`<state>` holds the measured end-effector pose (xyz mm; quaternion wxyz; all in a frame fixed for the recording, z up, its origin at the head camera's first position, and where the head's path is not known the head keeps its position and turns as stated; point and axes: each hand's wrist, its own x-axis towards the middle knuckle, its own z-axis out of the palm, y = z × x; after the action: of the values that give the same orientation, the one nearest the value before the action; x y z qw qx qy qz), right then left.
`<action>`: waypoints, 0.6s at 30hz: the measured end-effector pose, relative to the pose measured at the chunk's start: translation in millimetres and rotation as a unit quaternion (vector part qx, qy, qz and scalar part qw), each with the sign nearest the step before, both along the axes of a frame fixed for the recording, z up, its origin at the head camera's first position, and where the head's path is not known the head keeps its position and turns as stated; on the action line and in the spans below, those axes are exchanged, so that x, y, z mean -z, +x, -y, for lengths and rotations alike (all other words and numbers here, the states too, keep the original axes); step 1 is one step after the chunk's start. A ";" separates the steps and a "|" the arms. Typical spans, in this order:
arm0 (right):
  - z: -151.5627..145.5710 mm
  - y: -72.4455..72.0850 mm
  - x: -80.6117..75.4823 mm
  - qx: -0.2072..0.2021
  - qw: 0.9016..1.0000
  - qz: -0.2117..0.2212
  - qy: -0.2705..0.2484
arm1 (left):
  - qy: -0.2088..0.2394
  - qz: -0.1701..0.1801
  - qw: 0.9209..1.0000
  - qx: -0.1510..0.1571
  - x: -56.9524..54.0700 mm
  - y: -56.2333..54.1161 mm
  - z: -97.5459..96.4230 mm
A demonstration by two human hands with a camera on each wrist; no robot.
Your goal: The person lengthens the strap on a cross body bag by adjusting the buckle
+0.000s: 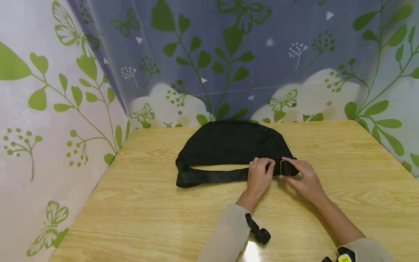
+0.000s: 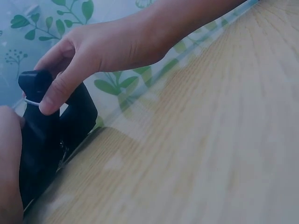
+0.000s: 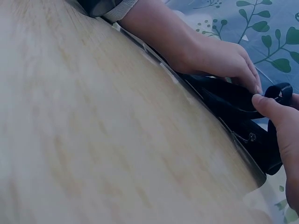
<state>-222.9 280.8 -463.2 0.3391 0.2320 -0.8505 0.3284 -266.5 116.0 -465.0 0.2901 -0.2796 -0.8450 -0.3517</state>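
Observation:
A black waist bag (image 1: 229,143) lies on the wooden table, its curved side toward the back curtain. Its black strap (image 1: 212,176) runs along the front of the bag. My right hand (image 1: 306,178) pinches the metal slide buckle (image 1: 285,168) between thumb and fingers near the bag's right end. Just left of the buckle, my left hand (image 1: 260,176) grips the strap with bent fingers. In the left wrist view, the right thumb presses the buckle's metal edge (image 2: 32,101), and a loop of strap (image 2: 35,81) stands up above it.
The light wooden table (image 1: 137,218) reaches to a blue patterned curtain (image 1: 209,54) behind the bag. Similar printed cloth hangs at the left and right sides. Black straps (image 1: 258,231) are worn at both wrists over beige sleeves (image 1: 226,233).

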 end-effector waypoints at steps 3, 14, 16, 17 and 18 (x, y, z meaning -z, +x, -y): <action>-0.2 0.0 0.6 -0.011 1.000 0.003 0.008 | 0.008 0.011 0.999 0.031 -0.6 0.7 0.1; -0.2 -0.3 1.0 0.014 1.000 0.009 -0.014 | 0.009 0.063 0.997 -0.047 -2.8 2.1 -0.8; -0.4 -0.3 0.9 0.013 1.000 0.011 -0.013 | 0.005 0.071 0.997 -0.042 -3.5 2.4 -1.2; -0.5 -0.3 0.7 0.009 1.000 0.012 -0.010 | 0.003 0.075 0.997 -0.036 -4.0 2.5 -1.3; -0.6 -0.5 0.5 0.003 1.000 0.010 -0.007 | 0.000 0.078 0.997 -0.028 -4.1 2.2 -1.7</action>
<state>-223.3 281.4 -463.7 0.3332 0.2233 -0.8524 0.3356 -264.3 117.7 -460.9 0.2336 -0.2274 -0.8723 -0.3644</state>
